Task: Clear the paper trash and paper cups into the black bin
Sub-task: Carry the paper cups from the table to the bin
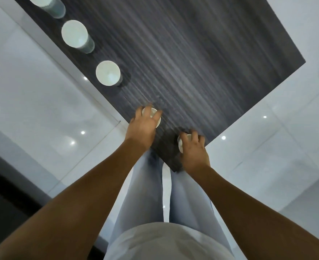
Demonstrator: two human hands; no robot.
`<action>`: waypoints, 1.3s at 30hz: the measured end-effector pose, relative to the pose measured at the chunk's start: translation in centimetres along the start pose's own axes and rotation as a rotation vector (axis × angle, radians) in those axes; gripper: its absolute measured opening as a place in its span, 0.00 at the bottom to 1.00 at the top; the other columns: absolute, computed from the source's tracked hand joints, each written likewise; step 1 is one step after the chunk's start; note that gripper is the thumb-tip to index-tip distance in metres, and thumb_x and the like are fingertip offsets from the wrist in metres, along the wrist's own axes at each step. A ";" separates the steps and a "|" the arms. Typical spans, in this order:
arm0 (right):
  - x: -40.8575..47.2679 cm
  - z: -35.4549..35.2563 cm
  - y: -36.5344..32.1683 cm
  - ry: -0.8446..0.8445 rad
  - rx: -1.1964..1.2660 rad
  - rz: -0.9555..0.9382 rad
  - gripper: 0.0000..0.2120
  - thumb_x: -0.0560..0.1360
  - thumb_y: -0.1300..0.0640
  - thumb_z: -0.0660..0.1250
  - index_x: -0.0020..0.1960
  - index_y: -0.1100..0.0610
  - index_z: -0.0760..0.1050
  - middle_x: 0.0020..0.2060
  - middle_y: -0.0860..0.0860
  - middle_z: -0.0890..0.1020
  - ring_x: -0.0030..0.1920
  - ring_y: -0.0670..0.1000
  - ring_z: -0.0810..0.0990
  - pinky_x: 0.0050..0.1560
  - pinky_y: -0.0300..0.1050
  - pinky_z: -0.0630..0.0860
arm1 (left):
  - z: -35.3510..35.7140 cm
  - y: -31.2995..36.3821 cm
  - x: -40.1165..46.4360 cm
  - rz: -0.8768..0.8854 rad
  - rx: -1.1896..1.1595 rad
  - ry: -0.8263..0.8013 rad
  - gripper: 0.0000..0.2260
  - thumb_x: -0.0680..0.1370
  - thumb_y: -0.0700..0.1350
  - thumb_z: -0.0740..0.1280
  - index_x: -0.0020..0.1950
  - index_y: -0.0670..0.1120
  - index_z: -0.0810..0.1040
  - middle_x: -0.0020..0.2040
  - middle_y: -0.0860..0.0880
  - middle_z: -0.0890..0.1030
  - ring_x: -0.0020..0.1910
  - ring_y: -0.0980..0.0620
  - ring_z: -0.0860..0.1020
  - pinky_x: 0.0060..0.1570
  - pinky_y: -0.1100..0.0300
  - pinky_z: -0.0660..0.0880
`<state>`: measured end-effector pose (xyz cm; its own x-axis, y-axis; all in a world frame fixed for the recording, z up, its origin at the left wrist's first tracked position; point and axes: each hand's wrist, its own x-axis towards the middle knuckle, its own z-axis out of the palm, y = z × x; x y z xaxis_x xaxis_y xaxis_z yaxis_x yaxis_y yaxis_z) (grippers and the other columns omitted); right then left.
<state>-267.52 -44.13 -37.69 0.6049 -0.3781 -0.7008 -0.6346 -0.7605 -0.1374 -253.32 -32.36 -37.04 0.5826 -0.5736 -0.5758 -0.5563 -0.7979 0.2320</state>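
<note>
now both hands grip paper cups near the dark table's [202, 53] near corner: left hand [142, 126] curls round one cup [153, 113], right hand [193, 152] round another [181, 142]. three more cups [108, 73] line the left edge.

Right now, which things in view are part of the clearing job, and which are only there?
Part of the job:
- cup under the left hand
- cup under the right hand
- three cups standing along the table's left edge

Only there:
- dark table
- glossy white floor

The black bin is not in view.
</note>
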 end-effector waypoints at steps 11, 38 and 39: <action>-5.9 -10.4 4.0 0.030 0.137 -0.011 0.31 0.72 0.53 0.72 0.70 0.50 0.61 0.68 0.54 0.67 0.66 0.58 0.66 0.60 0.51 0.73 | -7.5 7.7 -5.9 0.039 0.009 -0.038 0.30 0.76 0.48 0.70 0.74 0.53 0.61 0.72 0.45 0.64 0.69 0.42 0.65 0.65 0.49 0.70; -4.1 -53.0 44.7 0.391 0.325 0.098 0.33 0.72 0.56 0.69 0.74 0.49 0.61 0.64 0.53 0.66 0.63 0.57 0.65 0.56 0.51 0.74 | -30.7 56.4 13.8 0.320 -0.087 0.127 0.26 0.74 0.48 0.67 0.71 0.53 0.66 0.65 0.48 0.68 0.62 0.47 0.67 0.52 0.54 0.72; -2.3 -54.8 44.8 0.393 0.308 0.086 0.33 0.71 0.56 0.68 0.74 0.49 0.61 0.64 0.53 0.66 0.63 0.57 0.65 0.56 0.51 0.74 | -32.1 56.7 15.8 0.309 -0.097 0.136 0.25 0.74 0.48 0.67 0.71 0.53 0.66 0.65 0.48 0.68 0.62 0.47 0.67 0.52 0.54 0.72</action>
<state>-270.96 -106.31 -3.87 0.6420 -0.6475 -0.4107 -0.7666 -0.5493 -0.3325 -256.63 -92.65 -7.85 0.4728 -0.8050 -0.3584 -0.6639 -0.5928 0.4558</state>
